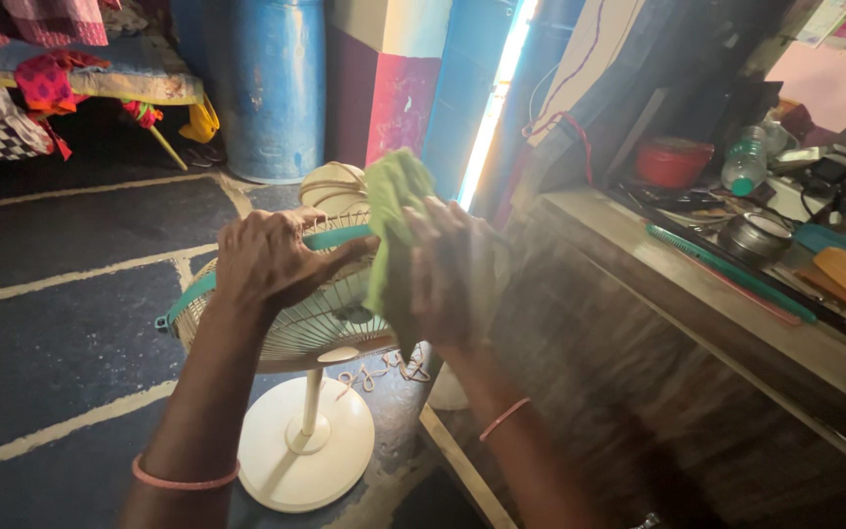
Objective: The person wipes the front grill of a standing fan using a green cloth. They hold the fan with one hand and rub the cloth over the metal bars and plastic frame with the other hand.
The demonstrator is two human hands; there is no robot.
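Observation:
A cream pedestal fan [317, 315] with a wire grille and a teal rim stands on a round base on the dark floor. My left hand [271, 263] grips the top of the teal rim, fingers curled over it. My right hand [447, 269] holds a light green cloth [394, 211] pressed against the right side of the grille. The hand looks blurred. The cloth hangs down over the grille's edge. Each wrist wears a thin pink band.
A wooden table [736, 343] on the right carries a red bowl [673, 162], a plastic bottle [744, 162], a steel tin and a teal comb. Blue barrels [266, 88] stand behind the fan. A bed with colourful cloths [41, 83] is at far left.

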